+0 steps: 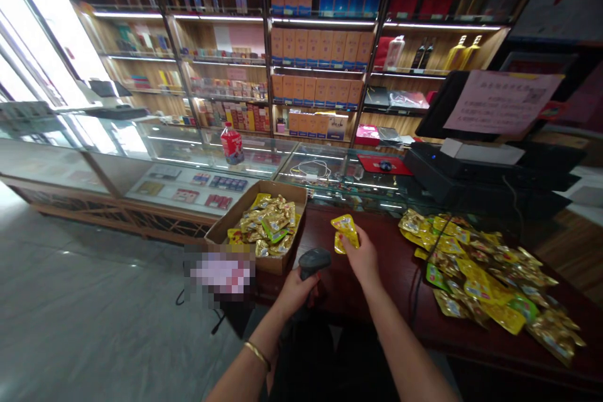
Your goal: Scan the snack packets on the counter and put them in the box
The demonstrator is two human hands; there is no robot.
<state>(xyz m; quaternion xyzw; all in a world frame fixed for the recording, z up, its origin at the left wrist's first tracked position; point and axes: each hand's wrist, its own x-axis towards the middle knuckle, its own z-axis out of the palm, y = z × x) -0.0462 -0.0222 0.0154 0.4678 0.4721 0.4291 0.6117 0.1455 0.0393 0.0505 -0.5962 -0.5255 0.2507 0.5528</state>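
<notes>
My left hand (298, 292) is wrapped round the grip of a dark barcode scanner (315, 260), held over the front edge of the dark red counter (325, 301). In my right hand (362, 256) is a yellow snack packet (346, 232), pinched between thumb and fingers a little beyond the scanner. To the left stands an open cardboard box (277, 264) with many gold, yellow and green snack packets (271, 223) in it. A spread-out heap of similar packets (480, 270) lies on the counter to the right, with a black cable across it.
Behind the counter run glass display cases (198, 157), with a red-labelled bottle (232, 143) on top. A monitor with a pink paper sheet (504, 100) stands at right, near a mouse (385, 165) on a red pad. Shelves of boxes (323, 47) fill the back wall.
</notes>
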